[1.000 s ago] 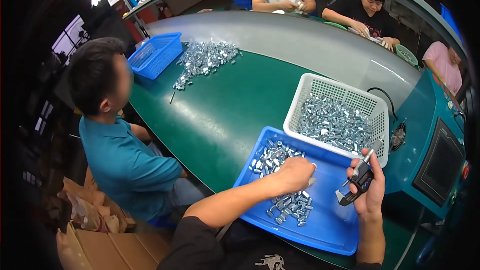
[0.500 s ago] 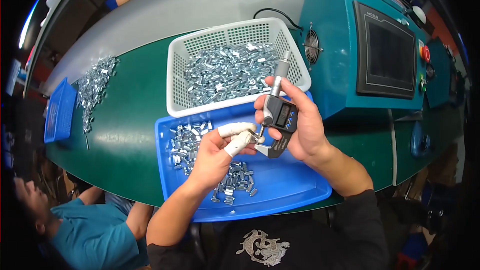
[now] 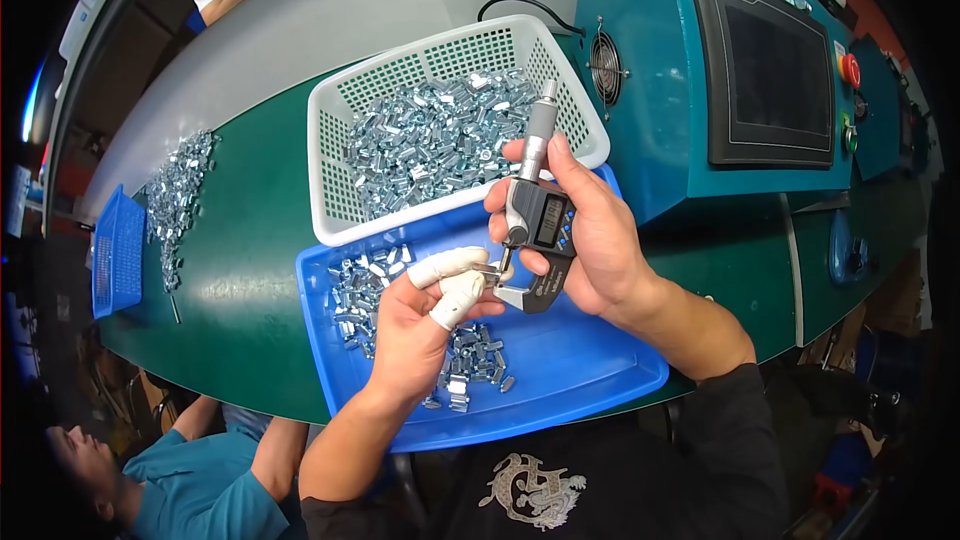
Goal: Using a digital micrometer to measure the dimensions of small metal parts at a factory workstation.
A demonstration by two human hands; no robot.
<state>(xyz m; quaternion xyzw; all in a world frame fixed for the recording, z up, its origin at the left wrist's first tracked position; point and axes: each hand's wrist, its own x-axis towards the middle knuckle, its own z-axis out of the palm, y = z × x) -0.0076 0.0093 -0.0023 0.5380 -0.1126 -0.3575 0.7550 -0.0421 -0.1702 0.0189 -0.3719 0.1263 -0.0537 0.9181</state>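
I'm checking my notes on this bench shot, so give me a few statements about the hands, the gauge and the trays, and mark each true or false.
1. The right hand holds a digital micrometer. True.
2. The left hand has white covers on its thumb and forefinger. True.
3. The white basket is empty. False: it holds a heap of small shiny metal parts.
4. The left hand brings a small metal part to the micrometer's lower end. True.
5. The blue tray lies behind the white basket. False: it lies nearer the person, in front of the basket.
6. The screen on the teal machine is lit. False: it is dark.
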